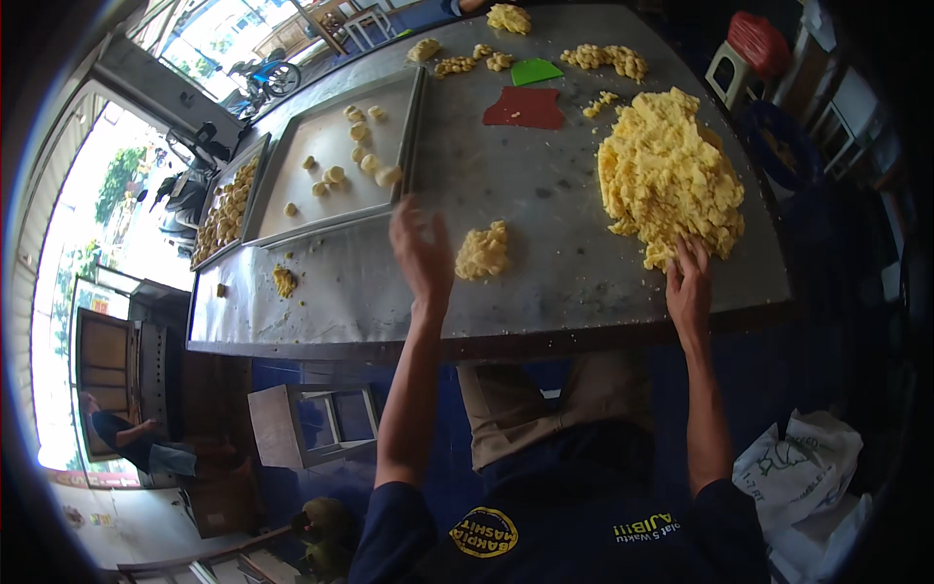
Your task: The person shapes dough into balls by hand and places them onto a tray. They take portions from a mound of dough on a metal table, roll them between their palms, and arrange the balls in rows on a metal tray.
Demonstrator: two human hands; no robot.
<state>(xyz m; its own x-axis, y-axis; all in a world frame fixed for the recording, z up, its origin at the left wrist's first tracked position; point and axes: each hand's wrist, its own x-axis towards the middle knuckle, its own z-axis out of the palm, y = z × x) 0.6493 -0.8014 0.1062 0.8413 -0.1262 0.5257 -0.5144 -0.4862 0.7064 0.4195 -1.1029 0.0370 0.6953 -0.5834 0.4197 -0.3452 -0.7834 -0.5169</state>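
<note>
My left hand (pixel 418 248), open and slightly blurred, hovers beside the right edge of a metal tray (pixel 268 219) holding several pale dough balls (pixel 387 175). Just right of it, a small lump of yellow dough (pixel 482 251) lies on the steel table (pixel 535 302). My right hand (pixel 689 273) touches the lower edge of a large crumbly yellow dough pile (pixel 671 161), fingers apart and slightly bent, their tips partly in the dough. A red scraper (pixel 523 107) and a green one (pixel 535 71) lie farther back, near small clusters of shaped dough (pixel 603 60).
A second tray (pixel 231 207) full of dough pieces sits at the left. Beyond are motorbikes (pixel 255 76) and, lower left, another person (pixel 131 438). A stool (pixel 725 70) with a red bag, a blue tub (pixel 778 146) and white sacks (pixel 798 467) stand right. A frame (pixel 277 419) is below.
</note>
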